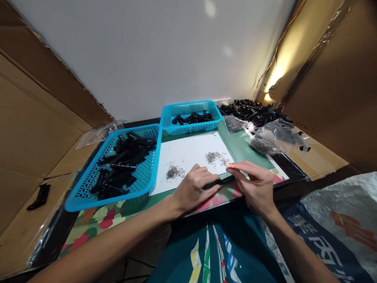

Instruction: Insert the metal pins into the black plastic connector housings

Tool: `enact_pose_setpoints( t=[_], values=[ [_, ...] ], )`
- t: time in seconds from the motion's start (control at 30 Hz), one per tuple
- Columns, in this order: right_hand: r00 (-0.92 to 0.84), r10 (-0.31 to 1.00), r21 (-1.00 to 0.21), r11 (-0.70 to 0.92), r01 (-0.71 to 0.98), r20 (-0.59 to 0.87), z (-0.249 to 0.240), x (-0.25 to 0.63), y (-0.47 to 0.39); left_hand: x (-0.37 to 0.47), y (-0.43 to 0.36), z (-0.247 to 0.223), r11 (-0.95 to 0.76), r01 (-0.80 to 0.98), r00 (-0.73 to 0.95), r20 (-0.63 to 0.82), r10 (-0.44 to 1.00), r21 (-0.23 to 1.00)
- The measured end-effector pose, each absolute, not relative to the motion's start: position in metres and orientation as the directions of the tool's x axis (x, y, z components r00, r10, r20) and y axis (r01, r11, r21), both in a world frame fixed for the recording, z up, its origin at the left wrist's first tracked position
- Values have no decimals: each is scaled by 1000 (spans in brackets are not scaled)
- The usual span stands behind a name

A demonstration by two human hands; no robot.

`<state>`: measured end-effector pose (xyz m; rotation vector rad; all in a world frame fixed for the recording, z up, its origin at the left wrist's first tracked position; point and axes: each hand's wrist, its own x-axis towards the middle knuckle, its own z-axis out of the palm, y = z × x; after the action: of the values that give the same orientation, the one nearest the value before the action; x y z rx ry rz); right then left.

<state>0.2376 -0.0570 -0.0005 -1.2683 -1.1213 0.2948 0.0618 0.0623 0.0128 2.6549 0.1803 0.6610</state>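
My left hand (196,186) is wrapped round a slim black plastic part (226,180) at the front edge of the table. Close to the part's right end, my right hand (253,182) has thumb and forefinger pinched together; whatever is between the fingertips is too small to make out. Behind the hands lies a white sheet (191,147) bearing two heaps of tiny metal pieces, one heap (173,172) on the left and another (212,157) on the right, just beyond my right fingertips.
A large blue basket (151,179) of black parts stands left, a smaller blue basket (188,129) behind the sheet. Black parts (250,110) are piled back right, near plastic bags (263,144) of metal pieces. One black part (39,196) lies far left. Cardboard walls flank the table.
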Motion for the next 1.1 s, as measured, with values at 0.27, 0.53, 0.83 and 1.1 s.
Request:
enact_pose_setpoints(
  t=[0.27,0.53,0.83,1.1],
  values=[
    [581,774,-965,250,83,250,-9,205,-53,61,62,8,-933,42,865,454,213,357],
    [574,760,-951,221,214,306,-11,203,-56,61,59,4,-942,52,856,472,213,331],
    [615,707,-934,321,158,348,-9,205,-54,62,59,5,-858,47,818,473,327,512],
    [682,641,-935,267,232,352,-5,255,-65,55,86,63,-850,330,659,544,519,411]
  ],
)
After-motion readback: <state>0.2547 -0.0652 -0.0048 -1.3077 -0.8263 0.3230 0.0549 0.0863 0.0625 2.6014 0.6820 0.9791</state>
